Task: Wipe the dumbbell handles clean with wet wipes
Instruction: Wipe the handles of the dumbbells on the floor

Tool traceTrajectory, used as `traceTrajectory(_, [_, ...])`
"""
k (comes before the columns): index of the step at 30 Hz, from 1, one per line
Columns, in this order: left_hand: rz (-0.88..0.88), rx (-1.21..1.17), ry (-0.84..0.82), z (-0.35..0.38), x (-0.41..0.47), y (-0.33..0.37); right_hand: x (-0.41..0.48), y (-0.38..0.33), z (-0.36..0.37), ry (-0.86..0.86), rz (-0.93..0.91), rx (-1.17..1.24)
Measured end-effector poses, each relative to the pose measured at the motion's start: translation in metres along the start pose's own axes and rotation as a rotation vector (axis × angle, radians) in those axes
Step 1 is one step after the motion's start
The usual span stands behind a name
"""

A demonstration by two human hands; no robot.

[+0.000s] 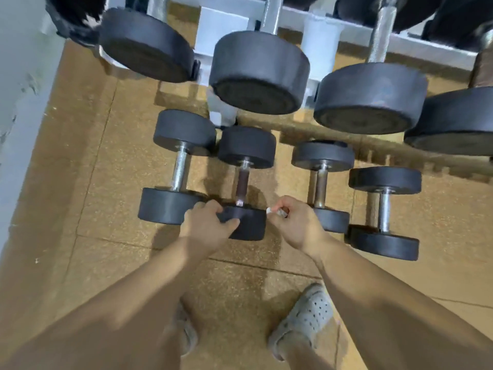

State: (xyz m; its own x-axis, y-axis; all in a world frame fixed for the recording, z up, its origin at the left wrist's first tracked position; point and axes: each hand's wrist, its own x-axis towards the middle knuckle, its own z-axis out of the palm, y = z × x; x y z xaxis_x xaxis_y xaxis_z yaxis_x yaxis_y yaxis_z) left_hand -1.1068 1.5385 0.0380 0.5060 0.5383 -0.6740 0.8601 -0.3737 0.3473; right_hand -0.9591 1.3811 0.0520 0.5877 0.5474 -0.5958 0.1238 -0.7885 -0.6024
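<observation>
fingers of the left hand (pixel 208 222) curl over the near black head of a dumbbell (pixel 242 182), its dark handle running away just beyond the fingertips, while the right hand (pixel 296 222) pinches a small white wet wipe (pixel 276 211) just right of that head. four dumbbells lie on the floor (pixel 106 209) around the fingers, this one second from the left, with four large heads on the rack (pixel 221 28) beyond. most of the wipe is hidden in the fist, and the rack's top is cut off.
</observation>
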Motion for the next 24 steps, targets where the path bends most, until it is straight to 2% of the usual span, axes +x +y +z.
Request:
traceTrajectory(4, [0.063, 0.035, 0.001, 0.017, 0.040, -0.016, 0.043, 0.030, 0.038, -0.015, 0.003, -0.010])
traceTrajectory(10, [0.365, 0.187, -0.084, 0.069, 0.081, -0.041, 0.118, 0.077, 0.079, 0.063, -0.080, 0.023])
traceTrajectory(14, [0.479, 0.178, 0.085, 0.088, 0.113, -0.051, 0.167, 0.092, 0.103, 0.079, -0.165, -0.011])
traceTrajectory(19, [0.419, -0.023, 0.260, 0.107, 0.148, -0.053, 0.205, 0.087, 0.114, 0.102, -0.246, -0.020])
traceTrajectory(24, [0.462, -0.117, 0.390, 0.123, 0.153, -0.062, 0.207, 0.099, 0.120, 0.169, -0.254, -0.085])
